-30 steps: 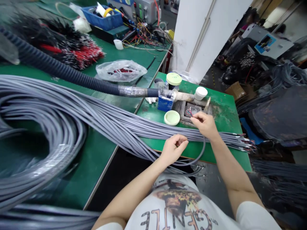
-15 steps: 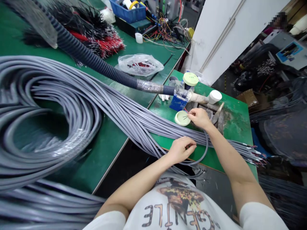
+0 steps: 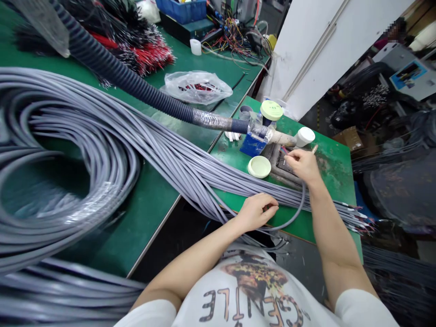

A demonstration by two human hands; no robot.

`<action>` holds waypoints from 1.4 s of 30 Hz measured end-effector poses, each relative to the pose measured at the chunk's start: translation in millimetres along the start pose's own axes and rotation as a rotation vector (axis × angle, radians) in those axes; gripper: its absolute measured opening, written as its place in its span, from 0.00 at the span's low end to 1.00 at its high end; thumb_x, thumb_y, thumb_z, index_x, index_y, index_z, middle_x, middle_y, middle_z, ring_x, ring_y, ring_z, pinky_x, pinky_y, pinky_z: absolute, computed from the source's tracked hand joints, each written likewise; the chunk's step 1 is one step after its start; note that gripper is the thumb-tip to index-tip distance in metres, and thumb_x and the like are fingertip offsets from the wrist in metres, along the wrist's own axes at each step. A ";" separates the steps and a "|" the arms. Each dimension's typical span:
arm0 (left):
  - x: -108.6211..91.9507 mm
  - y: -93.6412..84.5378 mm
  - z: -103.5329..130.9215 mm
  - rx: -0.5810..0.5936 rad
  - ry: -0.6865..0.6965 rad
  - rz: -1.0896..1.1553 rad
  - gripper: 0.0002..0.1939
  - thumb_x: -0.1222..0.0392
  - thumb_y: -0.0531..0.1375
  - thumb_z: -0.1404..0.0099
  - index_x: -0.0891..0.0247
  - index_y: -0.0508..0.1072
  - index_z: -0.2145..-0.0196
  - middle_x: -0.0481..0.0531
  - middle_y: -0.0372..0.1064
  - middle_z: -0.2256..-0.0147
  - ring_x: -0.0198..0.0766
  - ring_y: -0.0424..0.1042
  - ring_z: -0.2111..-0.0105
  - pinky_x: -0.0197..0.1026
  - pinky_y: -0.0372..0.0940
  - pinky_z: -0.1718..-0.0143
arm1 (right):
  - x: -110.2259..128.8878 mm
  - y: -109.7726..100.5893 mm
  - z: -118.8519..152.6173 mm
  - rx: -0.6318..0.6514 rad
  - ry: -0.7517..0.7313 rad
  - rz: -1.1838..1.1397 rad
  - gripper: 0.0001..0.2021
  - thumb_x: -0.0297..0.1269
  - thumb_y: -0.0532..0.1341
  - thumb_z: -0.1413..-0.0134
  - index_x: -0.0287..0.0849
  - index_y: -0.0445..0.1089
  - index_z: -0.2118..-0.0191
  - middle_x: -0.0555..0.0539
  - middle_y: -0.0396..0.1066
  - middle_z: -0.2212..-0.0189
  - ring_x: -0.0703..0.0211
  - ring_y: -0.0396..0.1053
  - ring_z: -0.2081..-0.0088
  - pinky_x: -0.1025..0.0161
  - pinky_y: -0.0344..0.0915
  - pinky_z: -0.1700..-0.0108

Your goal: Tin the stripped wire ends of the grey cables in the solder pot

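Observation:
My right hand (image 3: 303, 165) pinches the stripped end of a grey cable (image 3: 299, 204), and its coloured wire ends (image 3: 284, 150) point left over a dark, stained metal tray (image 3: 288, 175). From that hand the cable bends down in a loop toward my left wrist. My left hand (image 3: 259, 211) rests at the near edge of a thick bundle of grey cables (image 3: 204, 168). Its fingers are loosely curled, with a gap to the thumb and nothing visible between them. A shallow pale-green lid (image 3: 259, 167) lies left of the tray.
A ribbed dark hose (image 3: 136, 86) crosses above the cables to a pale nozzle (image 3: 284, 138) beside a blue box (image 3: 252, 144). White (image 3: 304, 136) and green-lidded (image 3: 271, 110) containers stand behind. Coiled cable (image 3: 112, 181) covers the left table; a plastic bag (image 3: 197, 86) lies farther back.
My right hand has moved right with the cable end, taking the wires from above the pale-green lid to above the metal tray. My left hand has stayed nearly still.

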State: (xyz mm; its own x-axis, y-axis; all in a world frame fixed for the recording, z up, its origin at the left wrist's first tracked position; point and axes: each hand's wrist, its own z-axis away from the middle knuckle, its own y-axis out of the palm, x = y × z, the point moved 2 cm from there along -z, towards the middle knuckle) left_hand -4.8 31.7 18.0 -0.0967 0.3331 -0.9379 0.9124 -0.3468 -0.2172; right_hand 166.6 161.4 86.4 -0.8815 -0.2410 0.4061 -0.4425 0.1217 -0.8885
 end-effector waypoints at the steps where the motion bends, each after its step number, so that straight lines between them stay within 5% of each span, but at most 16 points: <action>1: 0.3 -0.3 -0.3 0.005 -0.007 -0.001 0.06 0.63 0.57 0.37 0.61 0.75 0.67 0.50 0.71 0.73 0.34 0.66 0.72 0.35 0.60 0.69 | -13.7 -6.3 1.8 -0.055 0.048 0.001 0.12 0.38 0.58 0.53 0.37 0.75 0.75 0.48 0.69 0.80 0.62 0.63 0.76 0.65 0.54 0.72; 6: 0.5 -1.7 -1.2 0.028 -0.045 -0.001 0.06 0.63 0.57 0.37 0.62 0.75 0.67 0.49 0.72 0.71 0.33 0.66 0.73 0.34 0.61 0.70 | -73.7 -12.0 12.5 -0.155 0.302 0.094 0.14 0.41 0.58 0.55 0.37 0.76 0.74 0.49 0.69 0.82 0.61 0.64 0.77 0.66 0.55 0.73; 10: 0.4 -1.5 -0.4 0.040 -0.053 -0.012 0.06 0.63 0.57 0.37 0.62 0.75 0.67 0.49 0.71 0.71 0.32 0.66 0.72 0.33 0.61 0.70 | -87.5 -1.0 15.8 -0.146 0.362 0.148 0.13 0.40 0.58 0.56 0.38 0.77 0.75 0.47 0.72 0.81 0.58 0.67 0.76 0.65 0.56 0.72; 23: 2.4 -0.1 1.2 0.050 -0.033 -0.049 0.06 0.62 0.57 0.35 0.62 0.74 0.67 0.49 0.71 0.71 0.33 0.65 0.72 0.35 0.61 0.68 | -89.4 8.3 14.8 -0.070 0.441 0.260 0.12 0.37 0.58 0.56 0.40 0.79 0.71 0.41 0.78 0.71 0.51 0.73 0.67 0.63 0.62 0.65; 36: 4.0 1.2 1.9 0.039 -0.015 -0.046 0.06 0.62 0.57 0.35 0.62 0.74 0.66 0.50 0.72 0.70 0.33 0.66 0.71 0.35 0.62 0.68 | -87.1 4.3 15.8 -0.087 0.422 0.207 0.11 0.36 0.58 0.56 0.39 0.77 0.74 0.43 0.75 0.76 0.52 0.71 0.69 0.63 0.60 0.67; 42: 1.2 0.0 -1.3 0.040 -0.014 -0.047 0.06 0.63 0.57 0.36 0.62 0.74 0.67 0.49 0.72 0.70 0.32 0.66 0.72 0.34 0.61 0.69 | -49.1 -13.9 23.9 -0.089 0.261 -0.026 0.13 0.42 0.58 0.52 0.38 0.74 0.75 0.51 0.66 0.82 0.63 0.63 0.77 0.67 0.56 0.73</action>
State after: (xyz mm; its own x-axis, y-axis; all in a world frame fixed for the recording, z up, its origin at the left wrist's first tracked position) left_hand -4.3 33.3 17.2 -0.1450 0.3374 -0.9301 0.8902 -0.3658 -0.2715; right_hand 219.9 148.5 73.7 -0.8773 0.0101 0.4799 -0.4679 0.2053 -0.8596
